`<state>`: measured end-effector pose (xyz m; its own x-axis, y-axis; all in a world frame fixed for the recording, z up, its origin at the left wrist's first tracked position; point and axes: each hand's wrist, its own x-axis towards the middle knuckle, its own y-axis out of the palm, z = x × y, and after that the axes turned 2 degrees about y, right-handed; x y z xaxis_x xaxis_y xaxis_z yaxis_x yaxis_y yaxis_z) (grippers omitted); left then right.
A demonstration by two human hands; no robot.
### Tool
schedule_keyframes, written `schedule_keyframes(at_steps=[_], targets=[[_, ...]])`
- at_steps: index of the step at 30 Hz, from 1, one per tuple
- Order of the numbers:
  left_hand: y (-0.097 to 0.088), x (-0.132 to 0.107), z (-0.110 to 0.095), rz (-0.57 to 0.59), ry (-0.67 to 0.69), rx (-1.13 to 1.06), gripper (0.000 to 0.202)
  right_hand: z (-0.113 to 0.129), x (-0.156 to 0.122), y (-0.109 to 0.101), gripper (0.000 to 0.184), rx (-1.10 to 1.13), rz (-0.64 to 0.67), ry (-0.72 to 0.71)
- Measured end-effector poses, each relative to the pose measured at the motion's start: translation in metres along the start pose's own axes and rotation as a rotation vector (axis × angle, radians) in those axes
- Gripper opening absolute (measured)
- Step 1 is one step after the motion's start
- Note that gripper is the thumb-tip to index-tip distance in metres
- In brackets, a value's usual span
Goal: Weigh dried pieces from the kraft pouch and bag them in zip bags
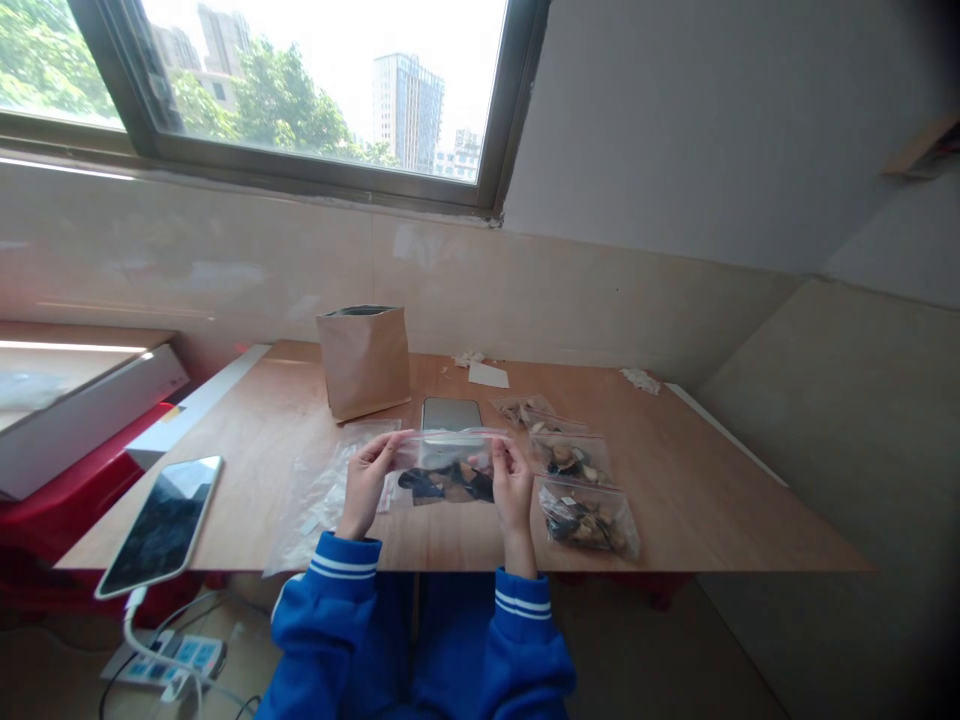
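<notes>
Between my two hands a clear zip bag [446, 485] with dark, flat pieces in it is stretched out over the table's front part. My left hand [367, 482] pinches the bag's top left corner. At the top right corner my right hand [512, 490] grips it, thumb up. Right of my right hand lie filled zip bags: a near one [589, 520] with dark and brown dried pieces, a middle one [571, 458] with mixed pieces, and a far one [523, 408] with pale pieces. Clear plastic bags [319, 490] lie flat beside my left hand.
An open brown paper bag [365, 365] stands at the back left. A grey flat device [451, 414] lies behind my hands. A phone [163, 525] with a charging cable lies at the left edge, above a power strip [169, 658]. White scraps [489, 375] lie near the wall.
</notes>
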<state>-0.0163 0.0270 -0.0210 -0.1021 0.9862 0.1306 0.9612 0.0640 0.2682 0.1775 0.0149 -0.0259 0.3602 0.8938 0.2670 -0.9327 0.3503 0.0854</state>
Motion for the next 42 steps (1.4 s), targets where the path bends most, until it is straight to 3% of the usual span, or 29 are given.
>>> schedule_keyframes(at_steps=[4,9,17,20,27,37,42], targets=[[0.001,-0.003,-0.005,-0.016,-0.058,0.032,0.044,-0.005,0.000,0.001,0.045,0.035,-0.020,0.001],[0.008,-0.004,-0.009,-0.102,0.096,0.146,0.042,-0.013,0.001,0.008,0.047,0.091,-0.097,0.023],[0.003,0.000,-0.003,0.027,-0.002,0.113,0.038,-0.008,0.002,0.007,0.049,0.132,-0.210,0.052],[0.003,0.000,-0.004,0.054,-0.007,0.104,0.038,-0.006,0.001,0.005,0.048,0.096,-0.207,0.028],[0.005,-0.003,-0.011,-0.008,0.031,0.141,0.039,-0.006,0.001,0.001,0.043,0.016,-0.195,-0.006],[0.002,-0.002,-0.006,-0.020,0.080,0.089,0.032,-0.006,0.001,-0.003,0.038,0.009,-0.209,-0.020],[-0.001,-0.003,-0.005,-0.030,0.125,0.065,0.027,-0.003,0.000,-0.004,0.035,-0.047,-0.238,-0.108]])
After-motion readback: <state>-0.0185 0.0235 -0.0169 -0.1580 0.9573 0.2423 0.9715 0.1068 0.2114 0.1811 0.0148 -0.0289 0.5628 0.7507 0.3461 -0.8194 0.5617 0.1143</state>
